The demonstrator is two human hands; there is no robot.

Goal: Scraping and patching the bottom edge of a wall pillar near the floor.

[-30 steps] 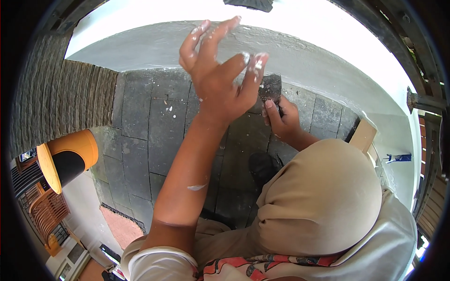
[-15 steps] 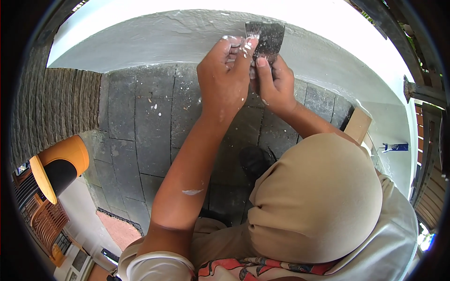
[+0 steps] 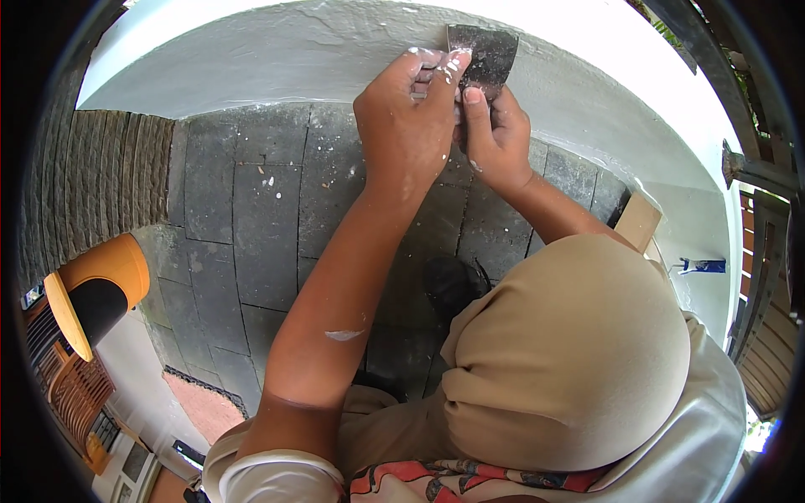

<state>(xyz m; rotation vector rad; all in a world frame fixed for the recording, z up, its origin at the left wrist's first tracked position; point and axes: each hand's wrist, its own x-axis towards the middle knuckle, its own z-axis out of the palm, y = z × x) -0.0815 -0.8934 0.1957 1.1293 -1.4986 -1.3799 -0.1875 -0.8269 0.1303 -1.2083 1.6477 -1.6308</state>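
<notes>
One long wall [image 3: 251, 75], white and grey, spans the far side of your view, and below it lies a floor of dark grey slabs [image 3: 268, 214]. Your left hand [image 3: 402, 117] is raised in front of the wall, its fingers curled in and its thumb laid against them beside the scraper [image 3: 495, 54]; you touch the blade's left edge there, though I cannot tell whether you pinch it. Your right hand [image 3: 503, 138] holds the scraper at its near end, thumb flat on the front and fingers bent behind; the handle is mostly hidden in your grip. The scraper is in front of the wall's grey part, above the slabs in view, and whether it touches the wall I cannot tell. Its blade is flat, dark and dull, wider at the far end, and speckled with white. Its long axis runs from your right fist away from you, leaning slightly right, so the broad edge points toward the wall. Smaller again, a white smear [image 3: 343, 335] marks your left forearm, and white flecks [image 3: 268, 181] dot the slabs.
</notes>
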